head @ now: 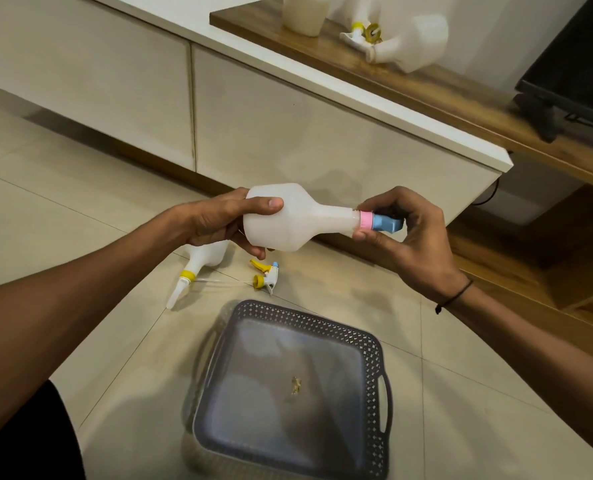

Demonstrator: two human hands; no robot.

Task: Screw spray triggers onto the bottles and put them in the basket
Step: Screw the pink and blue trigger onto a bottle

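Currently mid-screw, head view only. Left hand (219, 221) wrapped round body of translucent white plastic bottle (288, 216), held horizontal at centre frame, neck pointing to 3 o'clock. Right hand (406, 233) pinching pink collar of blue spray trigger (380, 223), already seated on neck. How tight: can't tell. Grey perforated plastic basket (374, 351) on floor at 6 o'clock, no bottles inside. Second white bottle with yellow collar (198, 268) lying at 8 o'clock; loose yellow-and-white spray trigger (265, 275) just beside it. Next, likely: finish twisting collar snug, then lower into basket.
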